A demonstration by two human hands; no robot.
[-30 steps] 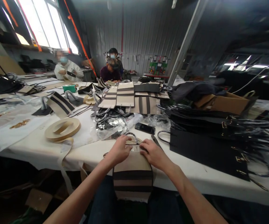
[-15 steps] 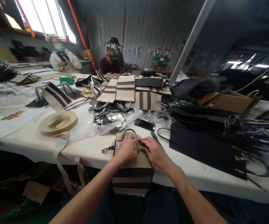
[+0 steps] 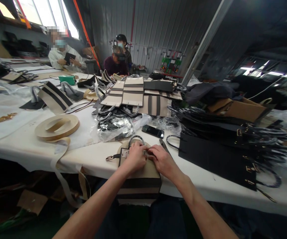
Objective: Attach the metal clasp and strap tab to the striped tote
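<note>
A beige handbag panel with dark stripes [image 3: 140,172] lies over the table's front edge, partly hanging down. My left hand [image 3: 137,156] is closed at the panel's upper edge, fingertips pinched beside a plastic-wrapped handle [image 3: 136,137]. My right hand [image 3: 161,160] is closed too, its fingertips meeting the left ones. Whatever small thing sits between the fingertips is hidden. A dark strap with a gold clasp [image 3: 112,157] sticks out left of the panel. Just behind my right hand lies a dark, slim tool [image 3: 163,145], only partly seen.
A roll of beige tape [image 3: 57,127] sits to the left, its end hanging off the white table [image 3: 88,161]. A phone [image 3: 152,131] and stacked striped panels [image 3: 133,93] are ahead. Black bag panels [image 3: 213,157] pile up at right. Co-workers [image 3: 65,56] sit across the table.
The view has shifted slightly. My hands stay together at the panel's edge, fingers moving a little. The co-worker at left now holds up a dark piece.
</note>
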